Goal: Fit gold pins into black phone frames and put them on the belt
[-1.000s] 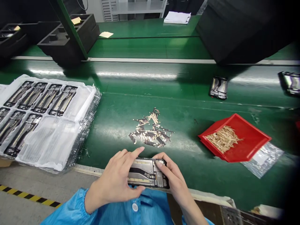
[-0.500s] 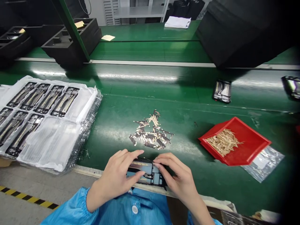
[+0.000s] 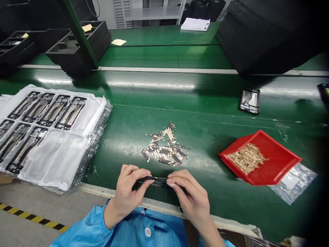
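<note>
Close to the bench's near edge, a black phone frame (image 3: 155, 181) is tipped up on its side, so its narrow edge faces me. My left hand (image 3: 130, 190) pinches its left end between thumb and fingers. At the other end, my right hand (image 3: 189, 195) closes on the frame with thumb and fingertips. The frame's inner face is turned out of sight. Just beyond my hands lies a loose heap of small black and gold strips (image 3: 167, 147) on the green surface.
A white tray (image 3: 69, 156) with several phone frames in its pockets stands left. At right, a red bin (image 3: 280, 164) holds thin tan pieces (image 3: 247, 158), with a clear plastic bag (image 3: 294, 185) partly under it. Another phone frame (image 3: 250, 101) lies beyond on the conveyor.
The phone frame has gone from lying flat to standing on its side. My left hand has closed on its left end. Frames on the conveyor at right have shifted rightward.
</note>
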{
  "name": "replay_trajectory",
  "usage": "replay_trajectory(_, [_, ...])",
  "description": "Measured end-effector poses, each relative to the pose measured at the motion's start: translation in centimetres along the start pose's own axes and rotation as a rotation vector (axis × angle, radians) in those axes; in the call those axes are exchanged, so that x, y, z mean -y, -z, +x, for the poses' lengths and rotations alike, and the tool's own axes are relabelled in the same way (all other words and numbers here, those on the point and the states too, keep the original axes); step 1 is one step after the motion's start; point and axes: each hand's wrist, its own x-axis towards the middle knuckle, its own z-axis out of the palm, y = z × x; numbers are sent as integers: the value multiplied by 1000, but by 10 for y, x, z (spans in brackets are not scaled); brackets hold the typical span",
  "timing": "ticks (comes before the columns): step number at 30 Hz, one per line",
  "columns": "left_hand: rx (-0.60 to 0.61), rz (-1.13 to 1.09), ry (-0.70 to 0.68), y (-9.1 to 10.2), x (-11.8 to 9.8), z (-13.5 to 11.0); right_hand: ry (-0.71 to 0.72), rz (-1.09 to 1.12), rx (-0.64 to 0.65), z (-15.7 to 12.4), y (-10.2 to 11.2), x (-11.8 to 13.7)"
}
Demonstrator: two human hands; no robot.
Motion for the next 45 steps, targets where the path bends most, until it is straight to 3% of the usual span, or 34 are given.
replay_trajectory(7, [4,13,50,-2,-1,-3,75,14,105,2,5,-8])
replay_trajectory(13, [-70,89,-71,-3,-5,-7,19,-69,33,-1,-1,5])
replay_trajectory(20, [-117,115,-127,-6,-5,-9,-15,-139,35,-9,-5,16])
replay_trajectory(26, [-191,99,-170,-11,-2,-17,-167,-16,42,-11,-7,10])
replay_trajectory(34, [-126,184,-187,-4,-9,-21,-265,166,282,-17,2,10])
replay_trajectory(40, [-105,171,-140,-5,-15,-26,-371,251,286,-27,1,15])
replay_trajectory(45, [-106,189,-118,-5,-22,-34,-424,303,189,-40,-10,16])
